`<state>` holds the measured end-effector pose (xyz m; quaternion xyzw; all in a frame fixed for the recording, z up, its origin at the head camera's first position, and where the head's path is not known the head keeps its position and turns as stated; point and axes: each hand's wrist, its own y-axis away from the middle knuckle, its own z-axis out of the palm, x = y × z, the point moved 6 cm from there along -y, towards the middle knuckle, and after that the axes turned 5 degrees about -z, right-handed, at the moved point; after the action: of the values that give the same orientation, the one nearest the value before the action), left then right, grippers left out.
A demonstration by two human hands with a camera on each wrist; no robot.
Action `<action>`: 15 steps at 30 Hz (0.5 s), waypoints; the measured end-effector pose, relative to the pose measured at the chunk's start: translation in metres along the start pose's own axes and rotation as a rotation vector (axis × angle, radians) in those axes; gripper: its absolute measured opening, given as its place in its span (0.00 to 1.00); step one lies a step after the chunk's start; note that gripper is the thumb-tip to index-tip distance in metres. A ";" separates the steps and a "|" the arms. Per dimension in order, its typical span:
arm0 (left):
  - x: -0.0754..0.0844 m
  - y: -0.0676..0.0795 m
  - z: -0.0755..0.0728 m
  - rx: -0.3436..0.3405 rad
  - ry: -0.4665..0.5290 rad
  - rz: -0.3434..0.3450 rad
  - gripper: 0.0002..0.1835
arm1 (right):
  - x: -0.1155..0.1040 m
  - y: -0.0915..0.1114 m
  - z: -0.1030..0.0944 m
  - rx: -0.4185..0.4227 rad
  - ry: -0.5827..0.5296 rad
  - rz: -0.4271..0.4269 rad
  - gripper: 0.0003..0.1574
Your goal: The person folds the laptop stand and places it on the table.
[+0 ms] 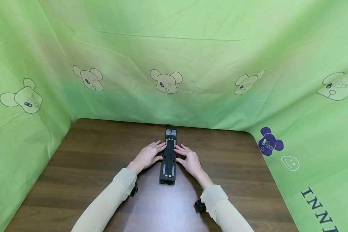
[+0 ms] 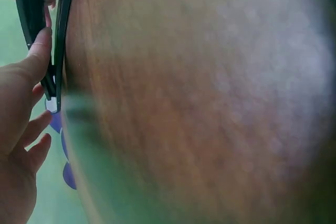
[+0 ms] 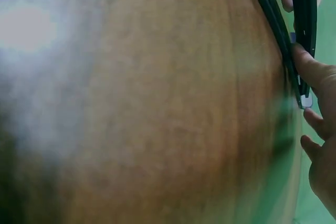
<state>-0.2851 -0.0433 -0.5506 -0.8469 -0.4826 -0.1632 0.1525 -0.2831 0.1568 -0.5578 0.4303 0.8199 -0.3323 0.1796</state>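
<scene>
A black folded laptop stand (image 1: 169,157) lies lengthwise on the table, with grey pads at its far end and along its bars. From its left side my left hand (image 1: 148,156) holds it, thumb and fingertips at the edge. My right hand (image 1: 190,161) does the same from the right, thumb nearer me and fingers farther up. In the left wrist view the stand's upper bar (image 2: 29,9) is spread from the lower bar (image 2: 64,19), and the two meet at the far end. The right wrist view shows my thumb against the upper bar (image 3: 305,14).
The brown wooden table (image 1: 104,145) has rounded far corners. Behind it and along both sides hangs a green curtain (image 1: 191,42) with printed bear heads. Dark wrist cameras (image 1: 200,205) sit under both sleeves, close over the tabletop.
</scene>
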 end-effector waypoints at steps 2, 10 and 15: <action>0.001 0.000 0.000 -0.003 -0.017 0.006 0.34 | -0.002 0.001 0.000 -0.016 0.016 0.005 0.28; 0.000 -0.001 0.002 -0.027 -0.088 -0.005 0.35 | -0.002 0.003 0.000 -0.035 0.052 0.014 0.29; -0.002 0.002 0.001 -0.046 -0.122 -0.034 0.36 | 0.001 0.004 -0.001 -0.052 0.053 0.026 0.32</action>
<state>-0.2841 -0.0448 -0.5528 -0.8501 -0.5016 -0.1247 0.1007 -0.2804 0.1591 -0.5592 0.4448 0.8270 -0.2970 0.1735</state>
